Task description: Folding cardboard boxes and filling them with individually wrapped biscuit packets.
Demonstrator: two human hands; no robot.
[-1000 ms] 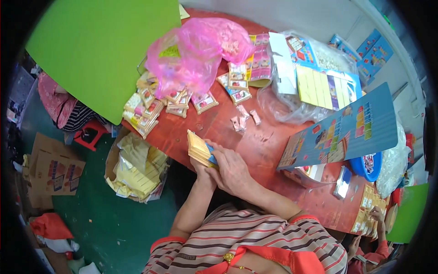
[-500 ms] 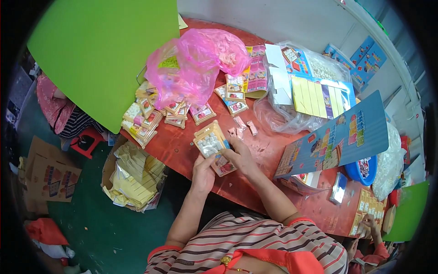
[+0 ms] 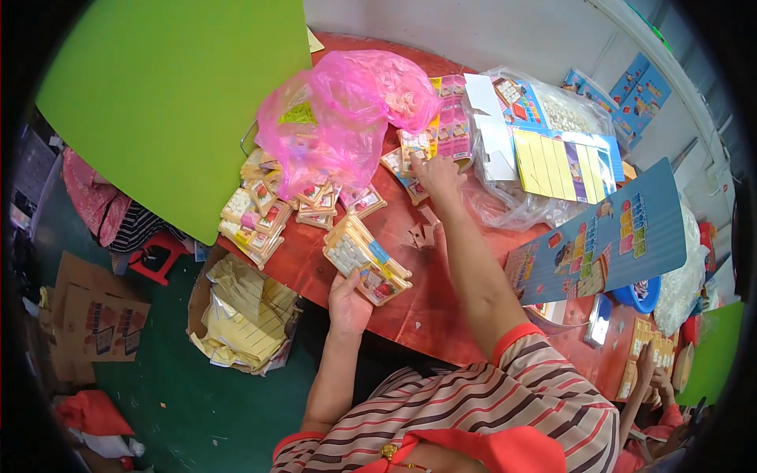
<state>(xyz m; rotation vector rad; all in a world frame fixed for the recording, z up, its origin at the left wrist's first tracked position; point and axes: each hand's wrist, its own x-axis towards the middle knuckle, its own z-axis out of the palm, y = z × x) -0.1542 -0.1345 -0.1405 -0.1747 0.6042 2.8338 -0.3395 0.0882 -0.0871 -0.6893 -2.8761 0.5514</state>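
Observation:
My left hand (image 3: 348, 303) is closed on the near end of a stack of small tray packs (image 3: 356, 256), held above the red table. These packs have pale wood-look frames, white pieces and strawberry pictures under clear film. My right arm stretches away from me, and my right hand (image 3: 441, 177) has its fingers at the near edge of a similar tray pack (image 3: 415, 144) on a small pile. The fingertips are partly hidden, but they seem to grip it. Small pink wrapped pieces (image 3: 426, 229) lie below my right forearm.
More tray packs (image 3: 256, 225) are heaped at the left, beside a pink plastic bag (image 3: 327, 110). A blue printed card (image 3: 603, 236) stands at the right, near a blue bowl (image 3: 640, 296). A carton of yellow paper (image 3: 244, 311) sits on the floor. Another person's hands (image 3: 653, 370) work at far right.
My right hand has left the stack that both hands held and reached away to the small pile. The stack in my left hand is now tilted, showing its layered side.

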